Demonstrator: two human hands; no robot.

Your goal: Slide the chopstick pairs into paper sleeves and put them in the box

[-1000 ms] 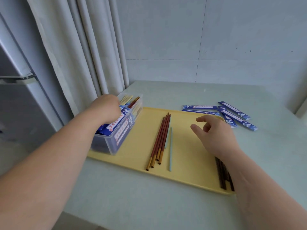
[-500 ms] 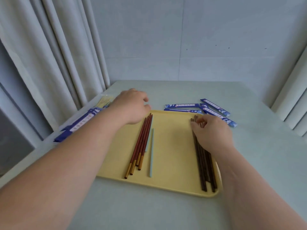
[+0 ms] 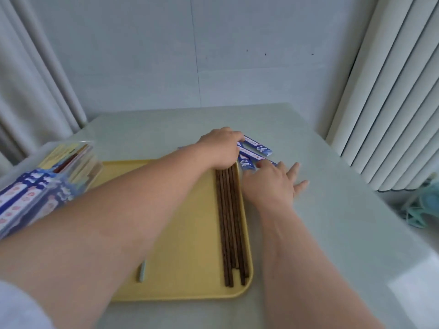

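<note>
The box [image 3: 47, 181] stands at the left edge of the desk [image 3: 332, 210], just beside the tray [image 3: 180, 257], with several sleeved pairs already lying in it. A second ago the left hand [image 3: 221, 148] was inside that box; it has since crossed the whole tray and now sits at the far right corner, over the near ends of the sleeves [image 3: 257, 146]. Its fingers are bent downward there, but it cannot be told whether they grip a sleeve or only rest on one. The left forearm now hides the red-brown pairs seen on the tray earlier; only the tip of a pale blue chopstick [image 3: 142, 271] shows below it. The dark chopsticks [image 3: 229, 222] lie loose along the tray's right side, unsleeved, their far ends just under the left hand. The right hand [image 3: 273, 184], which half a second ago was at those far ends, has shifted off the tray to the right. It is now released, fingers straight and spread on the desk, with the forefinger touching a sleeve. Judgement: one pair has been delivered and a new cycle has begun. Both hands have gone for an empty sleeve, so the next pair is yet to be lifted, and the dark chopsticks look the likeliest candidates.
</note>
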